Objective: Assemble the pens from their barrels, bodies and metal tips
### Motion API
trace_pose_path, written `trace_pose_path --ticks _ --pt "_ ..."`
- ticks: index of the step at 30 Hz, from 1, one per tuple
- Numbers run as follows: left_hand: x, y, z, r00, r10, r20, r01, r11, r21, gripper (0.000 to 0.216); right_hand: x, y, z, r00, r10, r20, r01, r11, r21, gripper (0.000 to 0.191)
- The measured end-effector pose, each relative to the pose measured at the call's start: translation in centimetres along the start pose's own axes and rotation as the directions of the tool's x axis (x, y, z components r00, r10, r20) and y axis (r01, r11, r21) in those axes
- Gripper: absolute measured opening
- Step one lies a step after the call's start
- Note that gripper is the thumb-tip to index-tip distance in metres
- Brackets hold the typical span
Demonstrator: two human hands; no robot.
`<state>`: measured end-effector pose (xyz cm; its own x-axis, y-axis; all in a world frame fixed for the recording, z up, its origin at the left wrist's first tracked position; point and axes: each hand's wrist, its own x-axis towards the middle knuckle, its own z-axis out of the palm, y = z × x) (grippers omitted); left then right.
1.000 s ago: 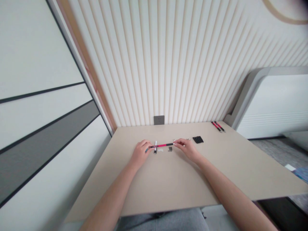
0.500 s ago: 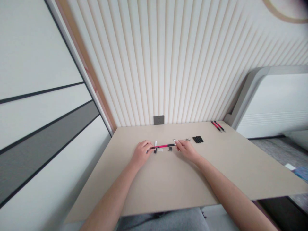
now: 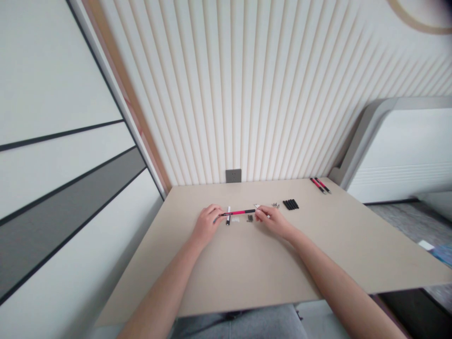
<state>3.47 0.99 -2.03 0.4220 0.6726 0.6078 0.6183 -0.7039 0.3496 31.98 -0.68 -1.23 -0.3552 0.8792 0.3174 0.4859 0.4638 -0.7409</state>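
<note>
1. Holding pink pen (image 3: 238,213) level at frame centre, just above table (image 3: 247,273): left hand (image 3: 206,225) pinches its left end, right hand (image 3: 273,220) pinches the right tip.
2. Step looks like work on the tip; next calls for steady alignment.

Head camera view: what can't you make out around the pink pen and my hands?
pink pen: head view, both ends are covered by the fingertips of the left hand and right hand.
small grey parts near the pen: head view, too small to identify.
black pieces: head view, too small to count.
blue object: head view, cut off by the right edge.
</note>
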Motion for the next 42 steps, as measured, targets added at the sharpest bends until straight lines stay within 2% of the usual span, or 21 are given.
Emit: trace_pose_path --ticks 3,7,10,13,15,18,20,26,28,32,35,42 --pt "0.0 0.1 -0.1 1.0 0.02 -0.003 -0.02 1.0 -0.013 0.007 -0.2 0.0 -0.1 0.996 0.028 0.09 -0.031 0.999 0.032 0.053" --pt "0.0 0.2 -0.1 0.999 0.038 -0.008 -0.038 0.999 -0.027 0.007 -0.3 0.4 0.4 0.976 0.13 0.174 -0.151 0.982 0.112 0.068" --pt "0.0 0.2 0.0 0.999 0.032 -0.006 -0.032 0.999 -0.03 0.008 -0.1 0.9 0.6 0.982 0.166 0.095 -0.176 0.978 0.115 0.07" --pt "0.1 0.3 -0.1 1.0 0.017 0.0 -0.017 0.999 -0.039 0.008 0.1 0.8 0.2 0.997 0.081 -0.021 -0.079 0.994 0.077 0.052" --pt "0.1 0.4 -0.1 1.0 0.007 0.0 -0.007 0.999 -0.045 0.009 0.0 0.4 -0.2 0.998 0.015 -0.055 -0.012 0.998 0.065 0.039" --pt "0.2 0.4 -0.2 1.0 0.002 -0.007 -0.002 0.999 -0.047 0.01 -0.1 0.0 -0.6 0.995 -0.015 -0.094 0.021 0.998 0.057 0.03" --pt "0.2 0.5 -0.2 1.0 0.01 -0.012 -0.011 0.999 -0.039 0.01 -0.1 -0.1 -0.6 0.996 -0.018 -0.09 0.022 0.999 0.039 0.031" --pt "0.1 0.6 -0.2 0.999 0.04 -0.002 -0.04 0.999 0.002 0.012 0.0 0.6 0.1 0.996 0.082 -0.027 -0.082 0.997 0.009 0.056" --pt "0.1 0.6 -0.1 0.999 0.035 0.001 -0.035 0.999 0.004 0.012 0.1 0.7 0.2 0.994 0.093 -0.053 -0.093 0.996 0.014 0.054" --pt "0.1 0.4 -0.1 1.0 0.016 0.0 -0.016 1.0 -0.011 0.012 0.1 0.3 0.0 0.995 0.018 -0.103 -0.014 0.999 0.033 0.034" --pt "0.1 0.2 0.0 1.0 0.011 0.002 -0.011 1.0 -0.022 0.01 0.1 0.1 -0.3 0.993 -0.01 -0.113 0.013 1.0 0.02 0.029" --pt "0.0 0.1 0.2 0.999 0.048 0.012 -0.048 0.998 0.027 0.01 -0.1 0.4 -0.4 0.999 0.039 -0.02 -0.04 0.998 -0.058 0.049"
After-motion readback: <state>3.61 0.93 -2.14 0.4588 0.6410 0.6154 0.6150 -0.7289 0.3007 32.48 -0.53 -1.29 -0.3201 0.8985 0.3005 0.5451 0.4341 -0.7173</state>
